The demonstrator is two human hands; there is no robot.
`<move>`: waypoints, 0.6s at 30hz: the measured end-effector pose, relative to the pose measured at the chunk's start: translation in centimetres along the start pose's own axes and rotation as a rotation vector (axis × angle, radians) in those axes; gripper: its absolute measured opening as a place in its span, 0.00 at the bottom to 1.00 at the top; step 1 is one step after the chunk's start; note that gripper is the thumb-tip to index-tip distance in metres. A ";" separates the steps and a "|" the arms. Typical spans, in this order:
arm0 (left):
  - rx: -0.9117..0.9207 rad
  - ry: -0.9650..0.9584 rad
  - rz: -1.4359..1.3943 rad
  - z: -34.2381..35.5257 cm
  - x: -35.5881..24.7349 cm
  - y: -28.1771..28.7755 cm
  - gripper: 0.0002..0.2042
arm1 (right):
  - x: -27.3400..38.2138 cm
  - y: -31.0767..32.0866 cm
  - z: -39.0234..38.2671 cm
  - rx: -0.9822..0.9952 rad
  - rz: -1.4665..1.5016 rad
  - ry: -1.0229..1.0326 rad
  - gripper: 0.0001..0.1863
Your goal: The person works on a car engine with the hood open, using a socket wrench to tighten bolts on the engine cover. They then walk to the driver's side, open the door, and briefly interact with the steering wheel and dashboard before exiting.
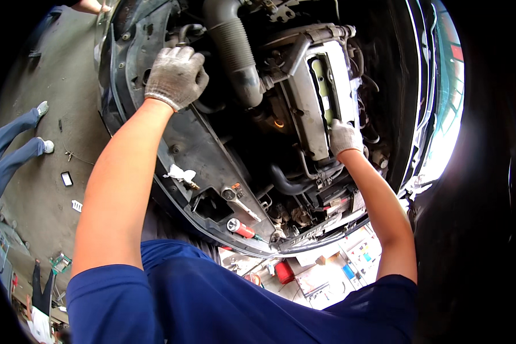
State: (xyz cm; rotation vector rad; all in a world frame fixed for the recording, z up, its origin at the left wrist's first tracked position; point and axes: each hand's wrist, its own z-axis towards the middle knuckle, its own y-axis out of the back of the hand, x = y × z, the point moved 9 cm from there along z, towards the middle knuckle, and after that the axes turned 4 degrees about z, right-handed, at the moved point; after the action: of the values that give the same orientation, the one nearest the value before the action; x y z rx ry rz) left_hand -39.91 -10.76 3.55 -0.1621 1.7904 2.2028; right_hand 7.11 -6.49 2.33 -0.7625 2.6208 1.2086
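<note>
My left hand (176, 77), in a soiled knitted work glove, is closed, with its fingers curled down at the black front panel (192, 140) of a car's engine bay. A bent metal pipe (189, 31) lies just beyond it; whatever is under the fingers is hidden. My right hand (346, 139), in a pale glove, is at the near end of a long recess (322, 86) in the silver engine cover (301, 112). Its fingers bend into the slot, and I cannot make out what they hold. Between the hands runs a grey ribbed air hose (235, 51).
On the front panel lie a white crumpled rag (180, 174), a ratchet-like tool (243, 206) and a red flashlight (241, 228). A person's legs (17, 135) and a dark rectangular device (67, 179) are on the left floor. Another person's hand (92, 6) shows at the upper left.
</note>
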 end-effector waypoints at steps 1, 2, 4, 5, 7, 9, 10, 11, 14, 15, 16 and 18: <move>-0.050 -0.029 -0.044 0.2 -0.4 0.4 0.06 | -0.5 -1.8 0.6 -0.009 -0.130 0.092 0.13; -0.043 -0.027 -0.053 0.0 -0.4 0.3 0.06 | -0.7 -2.1 1.0 0.025 -0.075 0.064 0.12; -0.059 -0.037 -0.064 0.7 -0.5 0.4 0.07 | -4.9 -5.2 1.7 -0.029 0.435 -0.231 0.12; -0.080 -0.064 -0.092 1.4 -1.5 0.3 0.07 | -9.9 -11.0 1.6 -0.068 0.759 -0.433 0.13; -0.057 -0.030 -0.064 0.4 -0.8 0.1 0.07 | -5.4 -8.4 3.1 0.047 0.217 0.029 0.15; -0.041 -0.023 -0.060 0.3 -0.6 -0.1 0.07 | -6.1 -7.8 3.8 -0.005 0.275 -0.103 0.17; -0.025 -0.021 -0.069 0.6 -0.8 -0.3 0.07 | -7.0 -7.9 3.7 -0.037 0.310 -0.184 0.18; -0.040 -0.034 -0.076 1.0 -1.0 -0.2 0.07 | -8.0 -8.0 3.3 -0.068 0.343 -0.266 0.18; -0.041 -0.016 -0.061 0.3 -0.4 0.2 0.07 | -1.7 -1.5 1.4 -0.039 -0.057 -0.003 0.15; -0.043 -0.020 -0.064 0.4 -0.4 0.3 0.07 | -0.4 -1.5 1.1 -0.007 -0.229 0.151 0.15; -0.041 -0.015 -0.058 0.3 -0.1 0.3 0.07 | 0.5 -0.6 1.2 0.025 -0.150 0.133 0.12; -0.046 -0.019 -0.058 0.1 -0.2 0.7 0.06 | -0.8 -0.9 1.5 0.027 0.178 -0.089 0.16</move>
State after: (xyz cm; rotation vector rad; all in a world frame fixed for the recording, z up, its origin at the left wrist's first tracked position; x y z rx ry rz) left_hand -39.97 -10.84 4.26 -0.2003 1.7040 2.1994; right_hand 8.13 -5.54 1.06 -0.4669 2.6720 1.2172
